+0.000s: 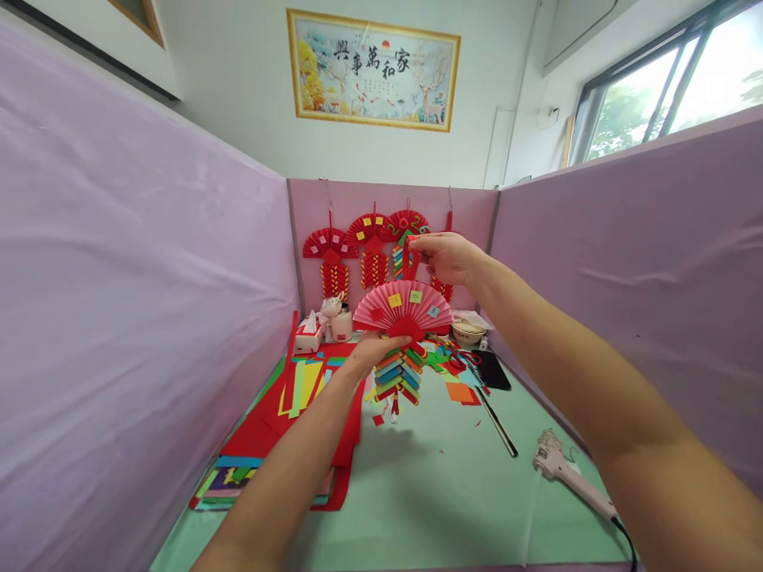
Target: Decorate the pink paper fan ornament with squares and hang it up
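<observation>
Held up above the table is a red paper fan ornament [404, 306] with small yellow, green and blue squares on its pleats. Colourful folded paper strips [398, 375] hang below the fan like a string of firecrackers. My left hand [381, 349] is closed around the ornament just under the fan, its thumb across the front. Above it, my right hand [447, 256] pinches the top of the red hanging loop [410, 262]. Behind, several similar red fan ornaments [331, 245] hang on the pink back panel, one partly hidden by my right hand.
Red paper sheets [262, 433] and coloured strips lie at left. A tissue box [308, 334] and jar [342, 324] stand behind. Scissors [468, 361], paper scraps, a black tablet-like slab [492, 370] and a dark rod [497, 423] lie right. A corded glue gun [572, 477] rests near the right edge.
</observation>
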{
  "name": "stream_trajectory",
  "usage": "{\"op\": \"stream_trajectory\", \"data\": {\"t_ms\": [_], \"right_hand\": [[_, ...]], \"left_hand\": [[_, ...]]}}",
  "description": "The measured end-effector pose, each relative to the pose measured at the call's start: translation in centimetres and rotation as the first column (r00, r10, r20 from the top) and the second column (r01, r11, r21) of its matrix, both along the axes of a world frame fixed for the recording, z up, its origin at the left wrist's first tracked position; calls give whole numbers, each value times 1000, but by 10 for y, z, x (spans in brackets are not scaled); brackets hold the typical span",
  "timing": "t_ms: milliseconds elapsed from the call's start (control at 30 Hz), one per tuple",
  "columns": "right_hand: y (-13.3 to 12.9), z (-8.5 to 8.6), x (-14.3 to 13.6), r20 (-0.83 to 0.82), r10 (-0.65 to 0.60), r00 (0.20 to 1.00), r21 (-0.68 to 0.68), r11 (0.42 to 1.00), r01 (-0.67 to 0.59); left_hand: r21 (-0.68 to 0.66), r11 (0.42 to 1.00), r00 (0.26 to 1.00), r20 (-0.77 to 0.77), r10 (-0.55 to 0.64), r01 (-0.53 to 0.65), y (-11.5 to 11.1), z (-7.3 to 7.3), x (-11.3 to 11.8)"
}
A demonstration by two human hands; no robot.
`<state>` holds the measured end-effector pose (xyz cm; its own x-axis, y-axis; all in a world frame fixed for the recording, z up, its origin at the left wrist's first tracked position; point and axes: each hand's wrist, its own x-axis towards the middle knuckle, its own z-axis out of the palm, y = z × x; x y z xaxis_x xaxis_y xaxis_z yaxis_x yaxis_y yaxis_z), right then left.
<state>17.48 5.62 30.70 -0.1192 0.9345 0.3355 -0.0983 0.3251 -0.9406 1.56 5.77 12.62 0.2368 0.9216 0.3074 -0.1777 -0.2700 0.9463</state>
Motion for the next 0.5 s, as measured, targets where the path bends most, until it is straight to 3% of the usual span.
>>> {"op": "stream_trajectory", "data": {"t_ms": [500], "right_hand": [[11,-17,20,22,44,999,11,999,-44]], "left_hand": [[-68,997,1000,-4,21,-22,-8,-12,19]]}}
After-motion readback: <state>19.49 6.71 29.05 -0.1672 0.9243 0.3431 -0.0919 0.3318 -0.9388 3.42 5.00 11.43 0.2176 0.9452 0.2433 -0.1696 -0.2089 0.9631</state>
